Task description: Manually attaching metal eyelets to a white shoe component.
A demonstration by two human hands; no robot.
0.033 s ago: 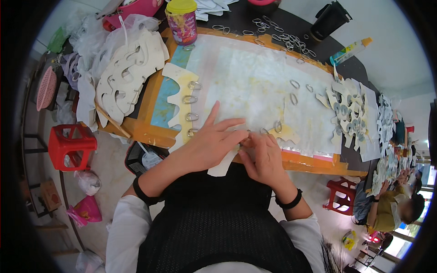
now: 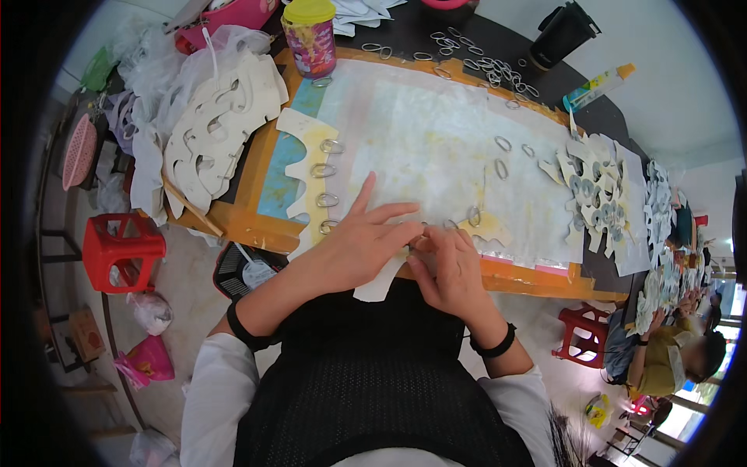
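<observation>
At the far left, a red plastic stool (image 2: 117, 251) stands on the floor beside the table, and a heap of cream cut-out shapes (image 2: 218, 128) lies on the table's left end. Right of it, a cream scalloped strip (image 2: 307, 175) runs toward the near edge with a row of oval metal rings (image 2: 324, 170) along it.

The left hand (image 2: 359, 241) lies flat over the near end of a cream cut-out piece (image 2: 381, 284), fingers spread and pressing it to the worktop (image 2: 436, 148), a board under a pale stained sheet. The right hand (image 2: 447, 268) meets it at the fingertips, which close on something small at the piece's edge; it looks like a ring, though I cannot tell for sure. To do this well, I judge the flat hand should keep the piece from sliding while the pinching fingers work the ring squarely onto the edge, matching the row already set.

Far along the table, a jar (image 2: 310, 35) with a yellow lid and a pink patterned label stands upright. More loose rings (image 2: 482, 62) scatter right of it, then a black lidded cup (image 2: 562, 33) and a tilted glue bottle (image 2: 595, 87) with a green-yellow label and orange tip. Finished ringed pieces (image 2: 595, 191) pile up at the right, and another person (image 2: 677, 358) sits at the lower right.
</observation>
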